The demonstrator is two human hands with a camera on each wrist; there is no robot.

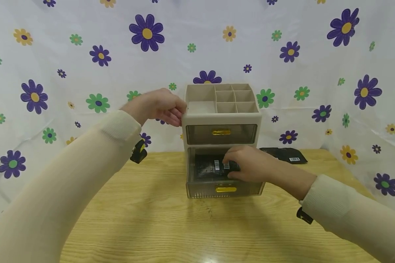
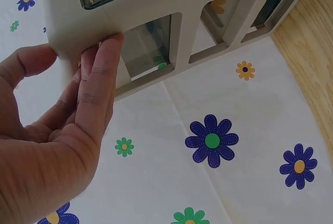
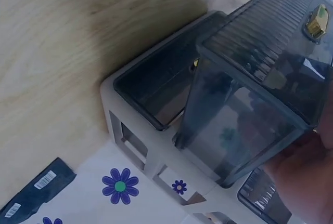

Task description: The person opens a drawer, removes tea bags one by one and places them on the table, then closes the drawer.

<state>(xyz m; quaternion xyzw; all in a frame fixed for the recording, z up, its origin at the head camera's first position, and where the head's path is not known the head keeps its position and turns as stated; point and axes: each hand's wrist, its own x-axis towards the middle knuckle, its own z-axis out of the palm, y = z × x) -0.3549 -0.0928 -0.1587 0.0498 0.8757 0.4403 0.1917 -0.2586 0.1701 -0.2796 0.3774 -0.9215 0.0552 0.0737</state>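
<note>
A beige desktop organizer [image 1: 222,118] stands on the table, its top divided into compartments. My left hand [image 1: 166,107] holds its upper left corner, the thumb on one face and the straighter fingers against the side in the left wrist view. Below the closed upper drawer [image 1: 202,134], a see-through drawer [image 1: 200,190] with a gold handle is pulled out. Black packets [image 1: 205,166] with white barcode labels lie in it. My right hand [image 1: 250,164] reaches inside, thumb and bent fingers around a black packet [image 1: 233,168]. In the right wrist view the drawer wall partly hides that hand.
More black packets [image 1: 284,155] lie on the wooden table [image 1: 145,219], behind and right of the organizer. A white flower-patterned cloth [image 1: 118,36] hangs close behind it and along the sides. Cut-out openings run along the organizer's side frame [image 2: 184,37].
</note>
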